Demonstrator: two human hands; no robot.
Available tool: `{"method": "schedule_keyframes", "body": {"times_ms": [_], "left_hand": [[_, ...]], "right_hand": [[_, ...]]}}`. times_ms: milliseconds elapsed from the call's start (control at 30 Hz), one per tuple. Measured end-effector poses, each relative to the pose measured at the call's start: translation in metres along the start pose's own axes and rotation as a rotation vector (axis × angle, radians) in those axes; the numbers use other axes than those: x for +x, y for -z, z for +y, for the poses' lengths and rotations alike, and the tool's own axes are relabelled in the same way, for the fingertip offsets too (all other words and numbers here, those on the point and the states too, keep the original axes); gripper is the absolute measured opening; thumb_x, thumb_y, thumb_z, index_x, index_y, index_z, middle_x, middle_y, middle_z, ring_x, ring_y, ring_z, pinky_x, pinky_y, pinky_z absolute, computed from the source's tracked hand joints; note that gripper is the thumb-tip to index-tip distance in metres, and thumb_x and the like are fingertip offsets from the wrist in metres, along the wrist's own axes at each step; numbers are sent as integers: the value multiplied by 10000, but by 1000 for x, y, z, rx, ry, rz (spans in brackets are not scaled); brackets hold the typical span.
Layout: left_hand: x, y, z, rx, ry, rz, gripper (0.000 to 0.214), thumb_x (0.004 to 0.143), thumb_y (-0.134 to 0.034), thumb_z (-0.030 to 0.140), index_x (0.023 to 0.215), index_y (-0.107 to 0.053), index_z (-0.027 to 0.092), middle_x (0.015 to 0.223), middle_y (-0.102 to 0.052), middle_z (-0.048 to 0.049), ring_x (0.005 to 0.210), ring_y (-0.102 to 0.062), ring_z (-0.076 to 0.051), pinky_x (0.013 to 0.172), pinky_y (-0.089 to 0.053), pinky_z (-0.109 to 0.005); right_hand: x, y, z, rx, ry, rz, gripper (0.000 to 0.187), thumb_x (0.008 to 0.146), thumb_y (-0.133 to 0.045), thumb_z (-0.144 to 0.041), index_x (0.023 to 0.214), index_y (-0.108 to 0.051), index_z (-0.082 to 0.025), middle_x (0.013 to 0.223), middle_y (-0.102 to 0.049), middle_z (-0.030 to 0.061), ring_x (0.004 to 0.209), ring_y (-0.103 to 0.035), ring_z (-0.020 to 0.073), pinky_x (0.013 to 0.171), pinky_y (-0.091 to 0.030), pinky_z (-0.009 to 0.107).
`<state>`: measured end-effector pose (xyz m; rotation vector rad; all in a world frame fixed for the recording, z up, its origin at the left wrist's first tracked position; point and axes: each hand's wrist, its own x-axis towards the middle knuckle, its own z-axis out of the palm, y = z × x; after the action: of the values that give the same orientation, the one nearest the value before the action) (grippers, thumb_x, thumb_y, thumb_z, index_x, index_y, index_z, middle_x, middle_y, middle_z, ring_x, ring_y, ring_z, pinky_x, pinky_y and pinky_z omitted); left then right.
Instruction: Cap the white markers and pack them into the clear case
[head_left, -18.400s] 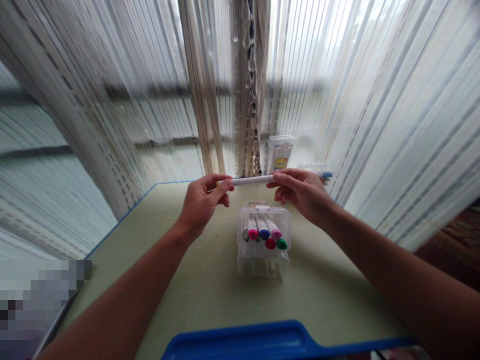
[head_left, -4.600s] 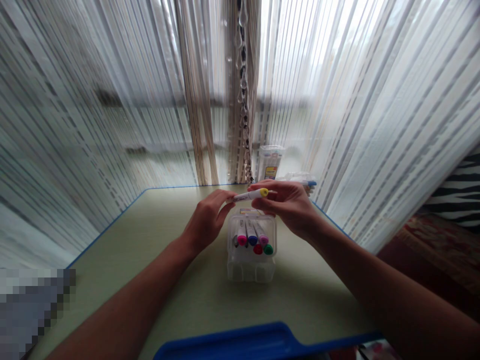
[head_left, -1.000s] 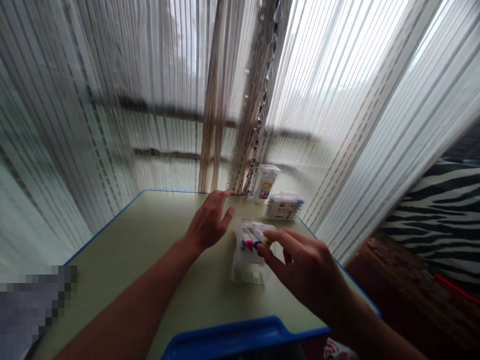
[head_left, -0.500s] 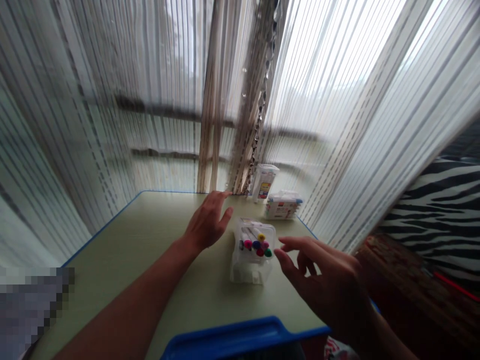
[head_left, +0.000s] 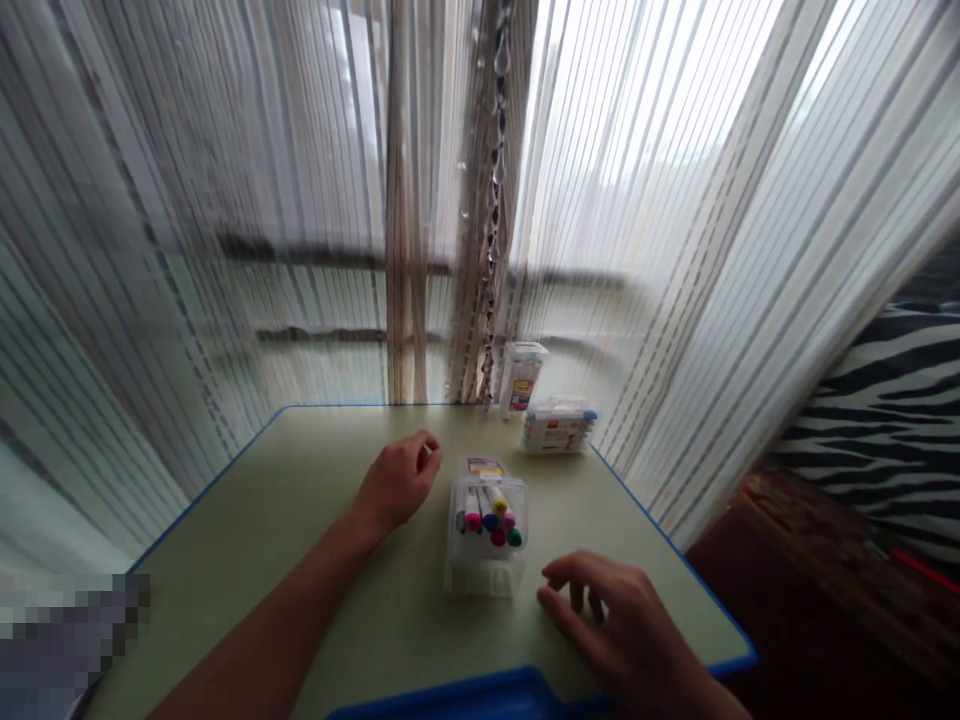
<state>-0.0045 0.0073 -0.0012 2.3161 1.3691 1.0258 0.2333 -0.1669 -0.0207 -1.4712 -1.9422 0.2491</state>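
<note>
A clear plastic box (head_left: 487, 575) stands on the table with its lid open. Inside it lie several markers (head_left: 492, 510), their coloured caps pink, blue, yellow, red and green facing me. My left hand (head_left: 396, 482) rests on the table left of the box, apart from it. Its fingers are loosely curled, the thumb is a little off the forefinger, and nothing shows in it. To the right and nearer to me, my right hand (head_left: 604, 615) hovers low by the table with bent fingers, thumb and forefinger slightly apart, holding nothing.
At the table's far right stand a tall clear case (head_left: 523, 380) and a wider clear case of pens (head_left: 556, 430). The pale green table (head_left: 300, 480) has a blue edge and a blue tray-like part (head_left: 480, 695) in front. String curtains (head_left: 300, 180) hang behind it.
My left hand has drawn back slightly and its fingers have curled in. My right hand has moved down and away from the box, toward me. The view has shifted a little.
</note>
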Motion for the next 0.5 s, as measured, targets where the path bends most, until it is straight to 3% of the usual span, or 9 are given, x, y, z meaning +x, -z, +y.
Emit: {"method": "schedule_keyframes", "body": {"times_ms": [67,167,333,433,500], "left_hand": [[-1,1,3,-119,64,0,281,950,-456,431,841,-608,221,643,-627,5,587,-614,-185,603,-457,-297],[-2,2,7,-308,129,7,387,970,-393,505,990,-629,200,822,-676,-25,595,-613,-162,599,-487,-291],[-7,7,14,-391,107,-106,559,967,-365,596,1236,-606,169,1176,-673,-112,547,-560,-109,551,-479,-276],[-12,8,16,-395,25,-171,668,952,-324,669,1300,-619,181,1247,-668,-127,509,-509,-98,501,-435,-268],[-16,9,17,-420,-44,-182,760,927,-281,737,1293,-651,184,1305,-647,-144,567,-567,-134,508,-440,-281]], "right_hand": [[-2,-8,1,57,-50,-4,254,871,-642,-333,1049,-716,-168,875,-767,72,690,-713,195,673,-583,299],[-1,-16,-2,135,-120,-62,466,815,-697,-306,1249,-647,-145,1020,-768,107,785,-724,218,741,-594,326],[5,-23,-10,209,-164,-83,373,822,-687,-231,1189,-675,-165,1063,-749,122,885,-712,253,813,-576,367],[7,-30,-11,214,-157,-42,272,872,-624,-187,1135,-687,-164,1057,-744,120,948,-698,258,860,-549,373],[8,-34,-12,216,-151,-21,255,898,-591,-172,1136,-682,-162,1066,-743,120,963,-691,250,860,-533,361]]}}
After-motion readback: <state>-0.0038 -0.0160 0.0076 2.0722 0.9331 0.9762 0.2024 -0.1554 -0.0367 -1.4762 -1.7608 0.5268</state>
